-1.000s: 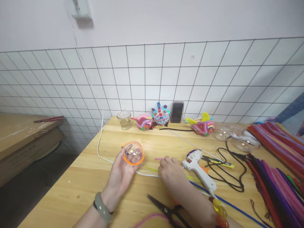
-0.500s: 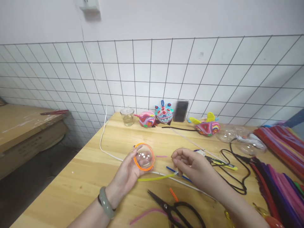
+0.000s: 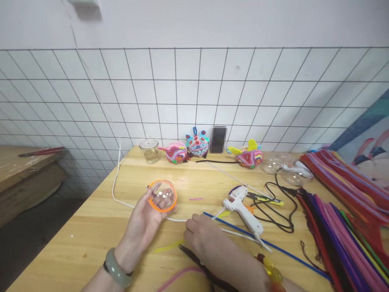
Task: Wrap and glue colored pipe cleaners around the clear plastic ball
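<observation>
My left hand (image 3: 142,227) is closed round a clear plastic ball (image 3: 165,195), whose rim is ringed with an orange pipe cleaner (image 3: 163,210). Low over the table, my right hand (image 3: 205,235) has its fingers curled downward, and what lies under them is hidden. Part of the black scissors (image 3: 192,255) passes beneath that hand. A yellow pipe cleaner (image 3: 169,246) extends from beside its fingertips toward the left. Behind the right hand lie a white glue gun (image 3: 246,213) and a long blue pipe cleaner (image 3: 282,250). Below, a pink pipe cleaner (image 3: 179,277) curves across the wood.
Along the back of the table (image 3: 100,227) stand a lidded glass cup (image 3: 149,152), several colourful fish-like ornaments (image 3: 197,146) and a dark phone-like slab (image 3: 218,140). Clear plastic balls (image 3: 272,164), a black cord (image 3: 285,229) and pipe cleaner bundles (image 3: 337,227) lie at right.
My right hand has come down and left over the scissors, uncovering the glue gun. The yellow pipe cleaner now lies lower. The view has swung right; my left hand keeps the ball.
</observation>
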`<state>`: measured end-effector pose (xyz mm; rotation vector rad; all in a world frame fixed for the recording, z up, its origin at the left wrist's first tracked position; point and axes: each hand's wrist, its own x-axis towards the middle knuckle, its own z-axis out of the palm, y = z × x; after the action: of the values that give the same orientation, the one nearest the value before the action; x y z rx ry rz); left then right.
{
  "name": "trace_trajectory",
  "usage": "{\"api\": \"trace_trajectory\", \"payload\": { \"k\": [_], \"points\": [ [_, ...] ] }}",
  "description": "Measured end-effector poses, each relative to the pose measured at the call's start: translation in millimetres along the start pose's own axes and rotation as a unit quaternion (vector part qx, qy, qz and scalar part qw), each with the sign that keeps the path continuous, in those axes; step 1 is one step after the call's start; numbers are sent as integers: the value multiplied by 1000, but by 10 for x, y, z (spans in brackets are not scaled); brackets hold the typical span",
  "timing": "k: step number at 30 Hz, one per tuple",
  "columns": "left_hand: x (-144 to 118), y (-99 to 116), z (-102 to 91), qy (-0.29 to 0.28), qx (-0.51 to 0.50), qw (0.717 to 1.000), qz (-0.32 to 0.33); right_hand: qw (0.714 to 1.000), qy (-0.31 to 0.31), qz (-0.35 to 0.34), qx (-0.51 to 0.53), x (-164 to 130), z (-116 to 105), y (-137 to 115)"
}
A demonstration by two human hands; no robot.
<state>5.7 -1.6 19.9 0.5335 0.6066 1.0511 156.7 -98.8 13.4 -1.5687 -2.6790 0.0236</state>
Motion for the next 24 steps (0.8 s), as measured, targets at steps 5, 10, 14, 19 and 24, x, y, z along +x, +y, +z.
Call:
{"api": "trace_trajectory", "payload": {
  "k": [5,10,14,19,24],
  "points": [
    [-6,5,-1,-8,8,1000,-14,999,2,8,33,-87,-151,42],
    [-6,7,-36,-61,21,997,-34,978,54,65,192,-161,-443,102],
    [-18,-61,-62,-76,64,994,-47,938,104,69,324,-222,-549,221],
    [-77,-128,-69,-123,96,985,-73,936,104,62,330,-272,-604,370],
    [-140,-134,-37,-184,122,971,-97,924,127,102,345,-316,-605,434]
  ]
}}
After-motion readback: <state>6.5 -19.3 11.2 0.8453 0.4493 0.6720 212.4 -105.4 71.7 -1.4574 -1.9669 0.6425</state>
